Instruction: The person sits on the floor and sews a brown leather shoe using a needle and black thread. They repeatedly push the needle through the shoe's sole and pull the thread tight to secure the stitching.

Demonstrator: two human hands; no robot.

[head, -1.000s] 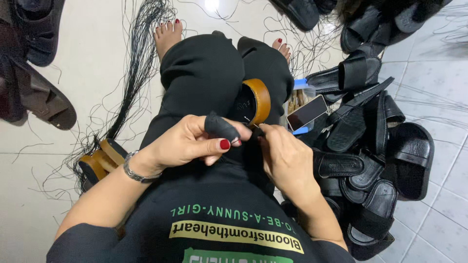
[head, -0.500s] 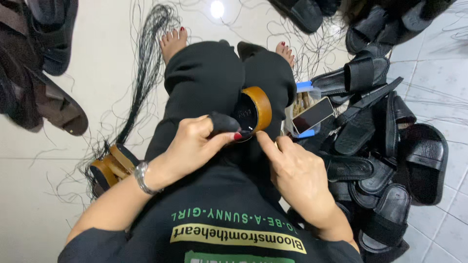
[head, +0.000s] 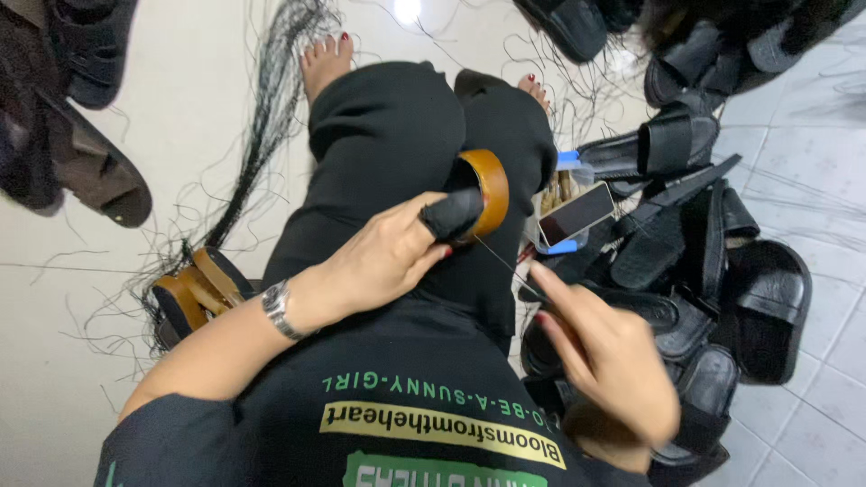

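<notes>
My left hand grips a sandal with a tan sole and black upper, held against my black-trousered knee. A black cap covers the thumb pressed on the sandal. My right hand is off to the right, fingers pinched on a thin dark thread that runs taut back to the sandal. A wristwatch sits on my left wrist.
A heap of black sandals lies on the tiled floor to my right, with a phone on a blue box beside my knee. A tan sandal and loose black threads lie left. Dark sandals fill the top-left corner.
My right hand has pulled away from the sandal down and to the right, drawing the thread out. My left hand stays on the sandal.
</notes>
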